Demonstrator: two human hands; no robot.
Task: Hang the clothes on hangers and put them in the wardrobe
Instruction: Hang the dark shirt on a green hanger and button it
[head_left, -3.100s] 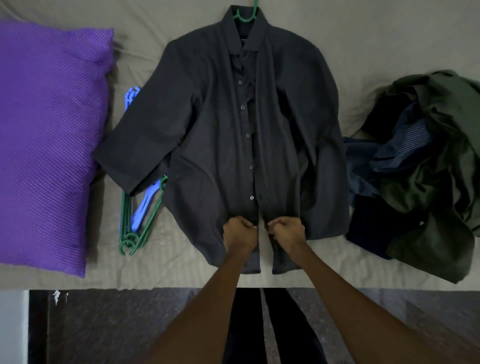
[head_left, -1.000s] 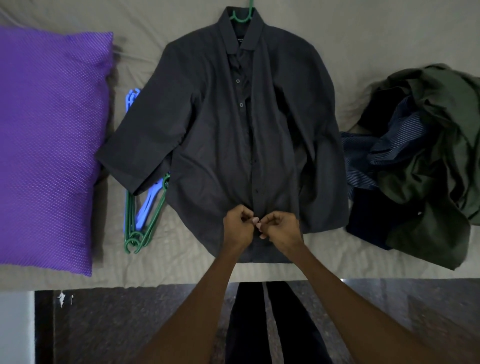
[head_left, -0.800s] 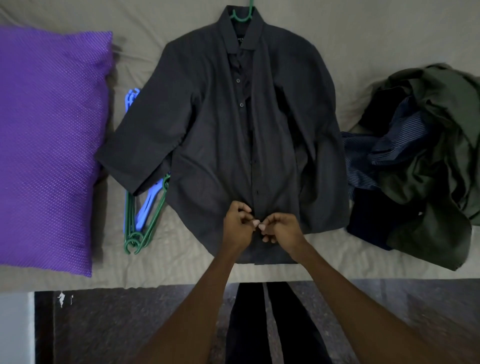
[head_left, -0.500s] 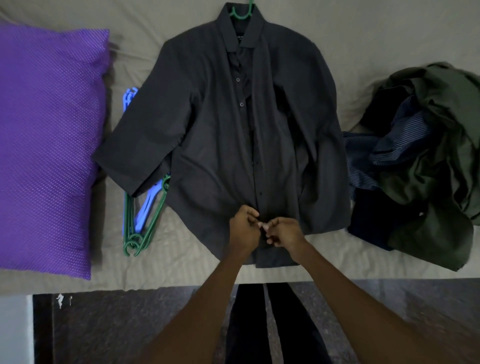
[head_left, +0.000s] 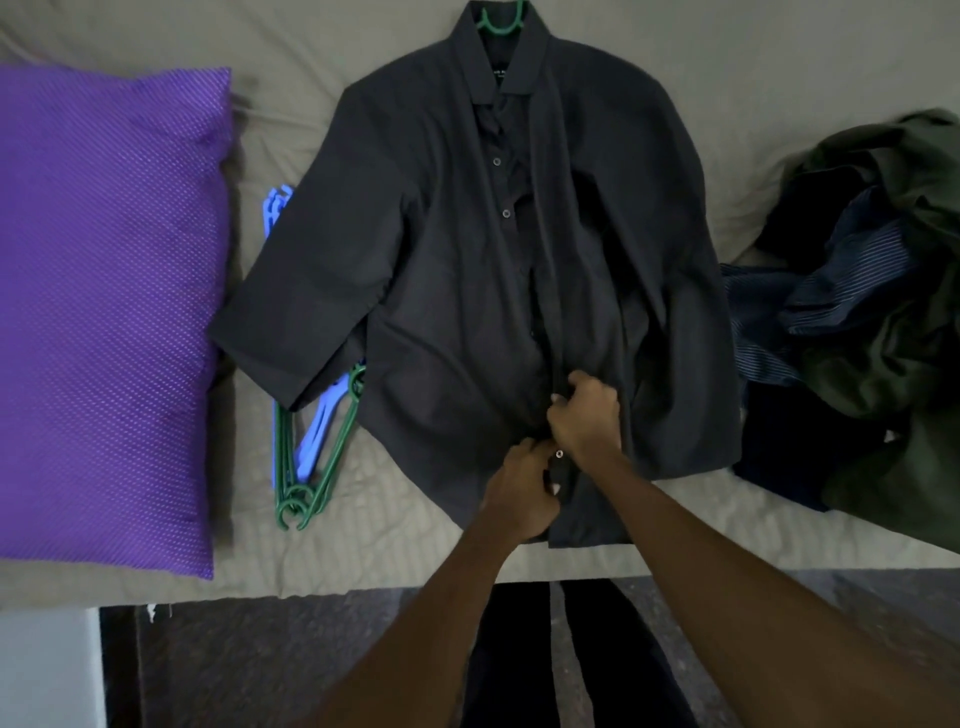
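A dark grey button shirt (head_left: 452, 249) lies flat on the bed, front up, with a green hanger's hook (head_left: 500, 21) showing above its collar. My left hand (head_left: 519, 491) pinches the left edge of the shirt's front near the hem. Just above it, my right hand (head_left: 584, 415) grips the right edge of the front. A small button shows between the two hands. Upper buttons hang undone and the collar gapes.
Spare green and blue hangers (head_left: 306, 447) lie partly under the shirt's left sleeve. A purple pillow (head_left: 104, 306) fills the left side. A heap of dark green, striped and navy clothes (head_left: 872, 322) sits at the right. The bed's front edge (head_left: 363, 577) runs below my hands.
My right hand has moved up the shirt's front, above the left hand. Before, both hands met side by side near the hem. The open bottom front has been drawn together.
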